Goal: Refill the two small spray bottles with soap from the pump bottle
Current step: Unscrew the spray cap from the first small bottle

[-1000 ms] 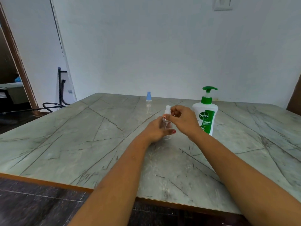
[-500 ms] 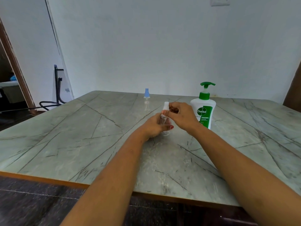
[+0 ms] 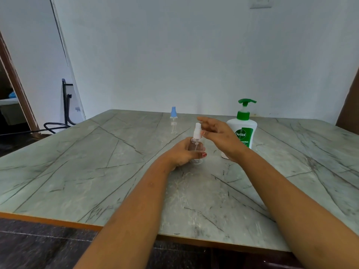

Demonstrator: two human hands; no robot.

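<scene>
The clear spray bottle (image 3: pixel 196 145) with a white nozzle stands upright at the middle of the table (image 3: pixel 97 171). The left hand (image 3: pixel 184 152) grips its body. The right hand (image 3: pixel 219 135) is spread loosely beside the nozzle and holds nothing. There are two spray bottles, counting the blue-capped spray bottle (image 3: pixel 173 119) behind, and one Dettol pump bottle (image 3: pixel 244 131).

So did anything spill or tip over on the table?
Nothing stands out. The white pump bottle with the green pump, the small clear spray bottle with the blue cap and the small clear spray bottle with the white top all stand upright. The left hand grips the white-topped one. No soap shows on the grey marble-look table.
</scene>
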